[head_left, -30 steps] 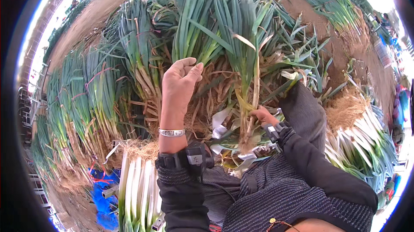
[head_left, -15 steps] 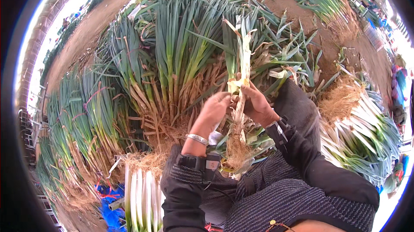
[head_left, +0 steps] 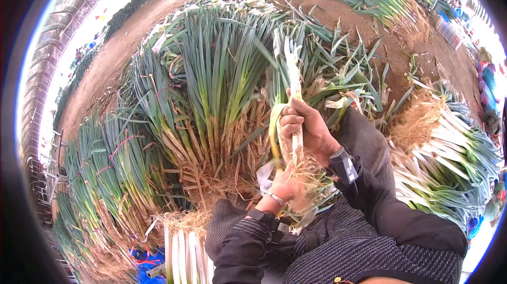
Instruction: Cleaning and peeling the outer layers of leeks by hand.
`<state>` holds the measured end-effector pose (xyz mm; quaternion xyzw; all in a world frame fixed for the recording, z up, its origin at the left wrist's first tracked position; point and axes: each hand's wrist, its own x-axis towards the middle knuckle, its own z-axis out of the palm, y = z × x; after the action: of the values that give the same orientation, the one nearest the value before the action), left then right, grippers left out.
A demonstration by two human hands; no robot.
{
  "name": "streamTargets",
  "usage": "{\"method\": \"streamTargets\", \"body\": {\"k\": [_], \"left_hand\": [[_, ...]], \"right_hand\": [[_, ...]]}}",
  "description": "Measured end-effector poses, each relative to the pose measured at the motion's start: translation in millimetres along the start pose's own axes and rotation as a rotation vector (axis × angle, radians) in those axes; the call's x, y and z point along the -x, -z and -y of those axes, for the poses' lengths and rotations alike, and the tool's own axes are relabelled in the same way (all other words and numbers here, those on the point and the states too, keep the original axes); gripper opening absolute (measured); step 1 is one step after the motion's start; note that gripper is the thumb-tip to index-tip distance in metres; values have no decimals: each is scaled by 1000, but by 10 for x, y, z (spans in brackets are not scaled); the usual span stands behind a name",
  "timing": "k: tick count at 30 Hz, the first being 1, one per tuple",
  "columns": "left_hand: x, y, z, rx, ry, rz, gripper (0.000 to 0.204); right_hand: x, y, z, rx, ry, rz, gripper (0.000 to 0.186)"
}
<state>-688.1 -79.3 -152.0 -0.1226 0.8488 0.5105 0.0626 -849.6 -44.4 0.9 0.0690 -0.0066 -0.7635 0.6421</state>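
In front of my lap a leek (head_left: 297,149) stands nearly upright, with green leaves at the top and pale, stringy roots below. My right hand (head_left: 311,128) is closed around the middle of its stem. Lower down, beside the roots, my left hand (head_left: 284,186) has its fingers closed on a yellow-green outer leaf (head_left: 274,131). This leaf hangs bent away from the left side of the stem, its lower part blurred. The left fingertips are partly hidden by the roots and the blur.
Untrimmed leeks (head_left: 214,78) stand packed ahead, and tied bundles (head_left: 121,162) are at left. Peeled white leeks (head_left: 428,162) lie in a heap at right; another white bunch (head_left: 187,255) is at lower left, by a blue sheet (head_left: 150,269). Loose leaves (head_left: 343,75) lie beyond my hands.
My left hand has moved down from mid-stem to the roots, drawing the outer leaf down. My right hand has wrapped fully around the stem. The view has shifted slightly.
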Motion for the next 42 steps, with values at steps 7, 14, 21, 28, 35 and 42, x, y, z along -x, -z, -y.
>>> {"method": "streamTargets", "body": {"k": [7,14,21,28,35,42], "left_hand": [[43,298,120,-853,29,24,43],[-2,540,176,-659,-23,-31,39],[-103,545,161,-183,119,192,63],[-310,870,-420,680,33,-115,37],[-203,1479,-695,1262,253,-643,43],[22,1646,-518,1776,147,-665,18]], "right_hand": [[437,-438,-96,66,24,-21,11],[687,-990,1,168,3,129,41],[384,-1010,375,535,68,-155,17],[366,-257,-163,848,-39,-198,71],[472,-301,-153,683,-97,-192,65],[268,367,257,527,-422,-248,21]]}}
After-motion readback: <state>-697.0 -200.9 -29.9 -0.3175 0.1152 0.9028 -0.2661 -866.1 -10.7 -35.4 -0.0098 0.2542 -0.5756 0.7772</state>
